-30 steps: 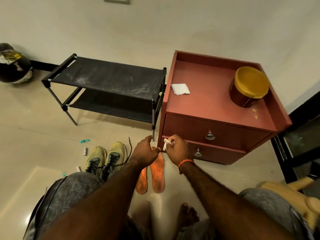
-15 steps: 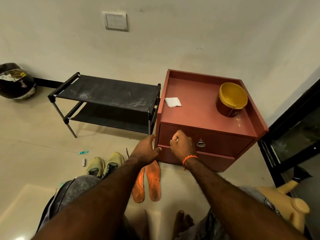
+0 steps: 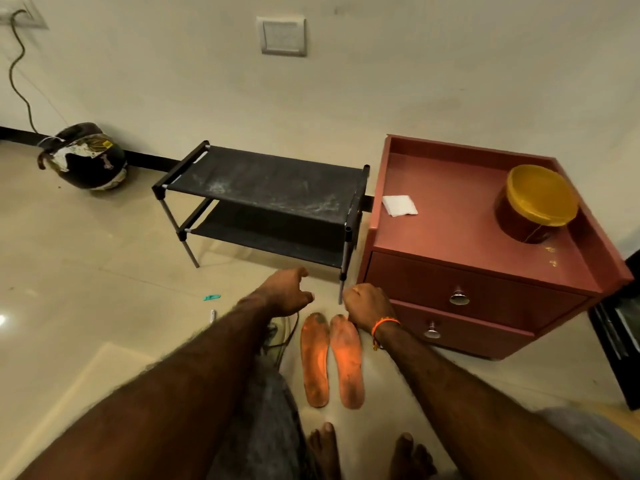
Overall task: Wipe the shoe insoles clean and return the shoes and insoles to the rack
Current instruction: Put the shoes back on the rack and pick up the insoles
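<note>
Two orange insoles (image 3: 330, 362) lie side by side on the pale floor (image 3: 104, 271), toes toward a black two-shelf rack (image 3: 266, 181) standing against the wall, just beside a red cabinet (image 3: 478, 237); the left hand (image 3: 285, 294) hovers above the floor, near the insole toes, fingers loosely curled and holding nothing visible; the right hand (image 3: 369, 304), an orange band at its wrist, is curled into a fist over the right insole's toe, and whether it holds anything cannot be told; a shoe (image 3: 277, 339) is mostly hidden behind the left forearm; on the cabinet top rest a folded white tissue (image 3: 400, 205) and a yellow-lidded jar (image 3: 535, 202); a helmet (image 3: 85, 157) sits well apart at left.
</note>
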